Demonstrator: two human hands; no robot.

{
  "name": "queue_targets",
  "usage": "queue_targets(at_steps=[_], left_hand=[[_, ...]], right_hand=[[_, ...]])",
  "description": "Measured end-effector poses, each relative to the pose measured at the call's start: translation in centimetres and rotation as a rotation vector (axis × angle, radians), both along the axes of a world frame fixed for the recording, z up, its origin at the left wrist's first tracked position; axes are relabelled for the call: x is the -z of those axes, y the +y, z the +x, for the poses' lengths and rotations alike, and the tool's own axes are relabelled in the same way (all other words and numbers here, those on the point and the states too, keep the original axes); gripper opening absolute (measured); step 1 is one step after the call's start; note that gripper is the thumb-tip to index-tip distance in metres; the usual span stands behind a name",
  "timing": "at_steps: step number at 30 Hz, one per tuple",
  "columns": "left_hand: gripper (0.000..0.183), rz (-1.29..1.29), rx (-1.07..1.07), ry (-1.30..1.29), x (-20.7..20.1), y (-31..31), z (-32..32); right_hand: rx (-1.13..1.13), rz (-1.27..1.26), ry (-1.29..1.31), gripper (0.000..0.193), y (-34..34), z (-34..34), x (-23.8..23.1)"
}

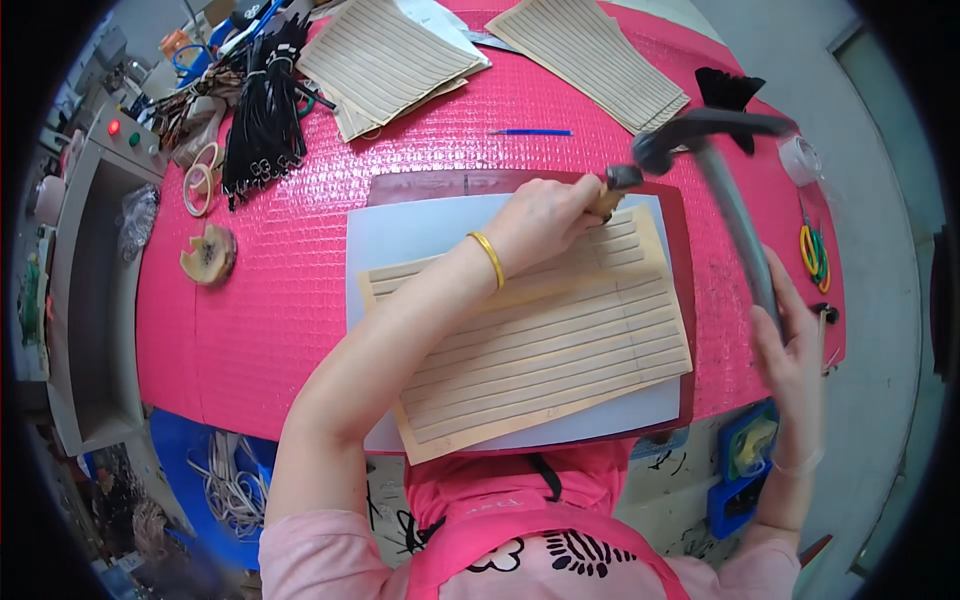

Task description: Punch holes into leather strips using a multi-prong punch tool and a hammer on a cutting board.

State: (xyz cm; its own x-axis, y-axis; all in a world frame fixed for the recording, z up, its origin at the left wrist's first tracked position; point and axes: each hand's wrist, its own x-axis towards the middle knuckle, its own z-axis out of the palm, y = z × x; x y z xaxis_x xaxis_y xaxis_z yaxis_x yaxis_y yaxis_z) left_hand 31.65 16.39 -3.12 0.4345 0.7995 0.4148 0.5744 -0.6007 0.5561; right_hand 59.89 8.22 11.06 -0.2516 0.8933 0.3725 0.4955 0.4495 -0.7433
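My left hand (548, 222) grips a short hand punch (622, 178) with a dark metal top, upright near the far right corner of a tan sheet (540, 350) lined with parallel strips. The punch's lower tip is hidden by my fingers. My right hand (790, 350) is wrapped round the handle of a claw hammer (740, 220). The hammer's head is raised to the right of the punch and apart from it. Beneath the tan sheet lies a white board (660, 400) on a dark red mat (683, 250).
Stacks of striped sheets (390, 65) (590, 60) lie at the back of the pink table (250, 340). Black straps (262, 130), tape rolls (203, 180) and a broken round piece (208, 255) sit left. A blue pen (532, 132) lies behind the mat; scissors (815, 255) lie right.
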Motion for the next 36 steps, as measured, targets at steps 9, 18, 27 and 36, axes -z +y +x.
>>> queue_targets(at_steps=[9, 18, 27, 36], left_hand=[[0.019, 0.035, -0.006, -0.073, -0.2, -0.1, 0.1], [0.022, -0.359, -0.03, -0.721, -0.1, -0.5, 0.5], [0.019, -0.219, -0.07, -0.462, 1.1, -0.4, 0.3], [0.023, -0.041, -0.032, -0.239, 0.9, -0.5, 0.4]], right_hand=[[0.029, -0.453, -0.269, 0.044, -1.1, -2.0, 6.0], [0.069, -0.543, -0.167, 0.042, -1.3, 0.1, 9.1], [0.091, -0.572, -0.193, 0.044, -0.4, -0.6, 8.8], [0.113, -0.597, -0.157, 0.047, -1.5, 4.0, 12.0]])
